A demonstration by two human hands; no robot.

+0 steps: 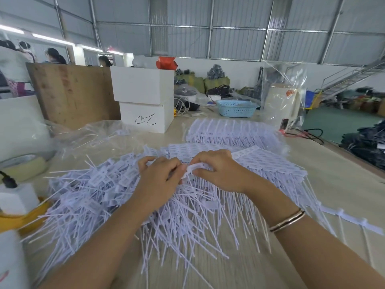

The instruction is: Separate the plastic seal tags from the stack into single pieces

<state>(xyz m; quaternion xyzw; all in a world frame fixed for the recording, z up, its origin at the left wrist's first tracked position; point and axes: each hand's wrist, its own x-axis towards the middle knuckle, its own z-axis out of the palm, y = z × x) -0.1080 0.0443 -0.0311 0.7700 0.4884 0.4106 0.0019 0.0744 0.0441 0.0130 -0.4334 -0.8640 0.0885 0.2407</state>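
A joined stack of white plastic seal tags point(270, 163) lies across the middle of the table, thin tails pointing toward me. My left hand point(160, 174) and my right hand point(216, 170) meet over its near edge. Both pinch the same white tag strip point(192, 168) between fingers and thumbs. A loose heap of single tags point(93, 195) spreads to the left of my hands. A second joined stack point(231, 132) sits farther back.
Two white boxes point(145, 101) stand at the back centre beside a wooden board point(70, 94). A blue basket point(237, 108) is behind the far stack. Clear plastic bags point(87, 136), a tape roll point(25, 165) and a yellow tray point(18, 220) crowd the left edge.
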